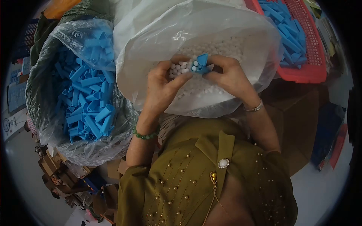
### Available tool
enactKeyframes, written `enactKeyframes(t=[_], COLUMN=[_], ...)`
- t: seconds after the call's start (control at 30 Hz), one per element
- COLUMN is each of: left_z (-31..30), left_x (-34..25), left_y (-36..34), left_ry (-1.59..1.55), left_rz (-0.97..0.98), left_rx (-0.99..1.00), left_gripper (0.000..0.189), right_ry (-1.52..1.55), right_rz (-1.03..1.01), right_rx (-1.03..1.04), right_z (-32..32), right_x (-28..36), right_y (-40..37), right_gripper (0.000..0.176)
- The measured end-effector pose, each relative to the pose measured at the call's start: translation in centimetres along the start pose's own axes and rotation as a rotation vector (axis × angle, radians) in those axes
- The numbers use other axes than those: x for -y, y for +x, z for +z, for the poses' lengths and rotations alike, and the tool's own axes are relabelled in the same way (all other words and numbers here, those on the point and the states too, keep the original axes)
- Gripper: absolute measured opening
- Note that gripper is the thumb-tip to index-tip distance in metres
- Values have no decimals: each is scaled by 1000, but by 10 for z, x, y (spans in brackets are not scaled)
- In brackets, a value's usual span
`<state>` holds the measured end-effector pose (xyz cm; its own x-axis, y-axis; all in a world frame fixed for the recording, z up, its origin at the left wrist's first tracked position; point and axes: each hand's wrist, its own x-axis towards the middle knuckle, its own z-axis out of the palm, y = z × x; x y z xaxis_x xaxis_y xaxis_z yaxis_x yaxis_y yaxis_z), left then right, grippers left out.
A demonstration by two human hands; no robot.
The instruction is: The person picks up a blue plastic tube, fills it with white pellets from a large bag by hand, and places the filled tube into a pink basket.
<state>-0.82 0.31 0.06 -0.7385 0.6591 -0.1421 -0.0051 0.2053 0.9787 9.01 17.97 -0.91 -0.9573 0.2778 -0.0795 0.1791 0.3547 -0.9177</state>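
Observation:
My left hand [162,84] is closed around several small white balls [178,69], its thumb and fingertips right at the open end of a blue folded piece [203,60]. My right hand [230,75] pinches that blue piece from the other side. White balls show inside its opening, and one flap stands up. Both hands are over a large white plastic bag [151,45], where many loose white balls [211,49] lie.
On the left, a clear plastic-lined sack [41,124] holds many blue triangular tubes [88,98]. A red basket [311,49] at upper right carries more blue pieces [288,34]. Cardboard [290,124] stands at the right, with boxes [107,199] at lower left.

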Motion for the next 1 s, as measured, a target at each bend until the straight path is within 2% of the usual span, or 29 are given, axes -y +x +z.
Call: enactKeyframes(t=[0.07, 0.13, 0.23, 0.4, 0.47, 0.57, 0.63, 0.77, 0.87, 0.93, 1.0], left_z=[3, 5, 5, 2, 3, 5, 7, 7, 6, 6, 9], left_x=[-2, -2, -4, -1, -3, -13, -22, -22, -19, -16, -11], left_y=[-2, -2, -4, -4, -5, -10, -12, -11, -10, -11, -12], left_ry=[-120, 156, 281, 246, 204, 194, 374, 469, 393, 222, 246], left_rz=[64, 293, 334, 352, 367, 466, 560, 594, 512, 471, 507], left_rx=[-7, -88, -115, -100, -90, -99, -101, -92, -76, -53, -24], left_gripper=[34, 35, 35, 32, 31, 31, 33, 35, 38, 39, 38], right_ry=[79, 88, 89, 101, 191, 210, 210, 239, 268, 303, 338], right_rz=[46, 20, -1, -23, -108, -137, -124, -56, -65, -59, -55], right_rx=[9, 5, -12, -20, -25, -28, -19, -1, -9, 7, 29], right_z=[2, 2, 0, 1, 5, 9, 10, 8, 7, 7, 9], right_x=[-3, 0, 5, 4, -2, -4, -2, 1, 0, 1, 3], right_y=[0, -1, -3, -7, -8, -11, -13, -16, -17, -19, -21], right_gripper=[29, 29, 27, 24, 22, 21, 21, 21, 21, 23, 25])
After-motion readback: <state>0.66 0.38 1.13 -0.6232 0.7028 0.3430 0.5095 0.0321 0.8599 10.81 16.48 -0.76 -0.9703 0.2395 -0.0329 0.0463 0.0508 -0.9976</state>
